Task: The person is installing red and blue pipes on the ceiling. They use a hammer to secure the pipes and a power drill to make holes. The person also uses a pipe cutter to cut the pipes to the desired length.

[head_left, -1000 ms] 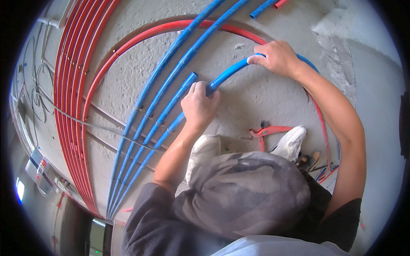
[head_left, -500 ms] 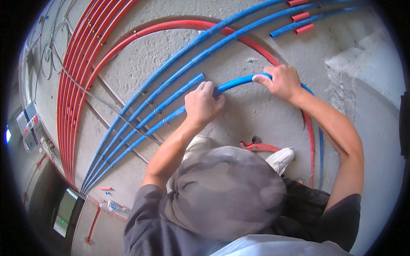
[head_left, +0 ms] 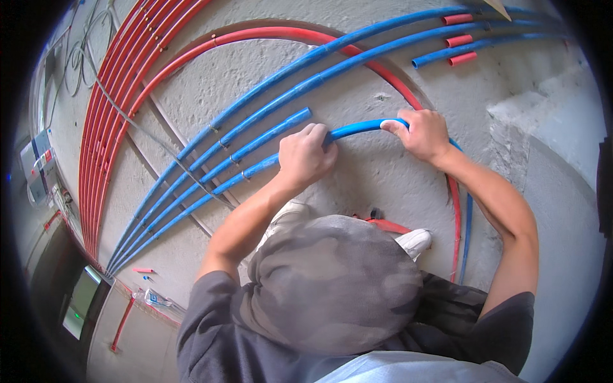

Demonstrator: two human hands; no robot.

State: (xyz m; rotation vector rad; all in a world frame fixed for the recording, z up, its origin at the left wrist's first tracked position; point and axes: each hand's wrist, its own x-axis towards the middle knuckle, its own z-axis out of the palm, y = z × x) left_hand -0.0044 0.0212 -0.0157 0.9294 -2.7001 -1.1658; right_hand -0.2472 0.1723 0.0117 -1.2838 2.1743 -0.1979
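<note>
"Joining is the step in hand, would you say, or bending?"

"Joining, I'd judge, with some bending to help. The left grip (head_left: 308, 154) is wrapped around the place where the loose blue pipe (head_left: 357, 129) seems to meet the clipped blue pipe (head_left: 260, 166), and the right grip (head_left: 423, 135) has its fingers curled around the arch"

"Where does the loose one run?"

"It arches between the two grips over the concrete floor (head_left: 364, 175), passes behind the right one, then bends down beside the curved red pipe (head_left: 274, 32)"

"Is it seated?"

"Can't tell, the left fingers hide the meeting point"

"So what does the next move call for?"

"Probably a firm push along the clipped pipe's line, the left grip steadying the end while the right one tames the spring in the curve; a sideways pull could cock it"
</note>
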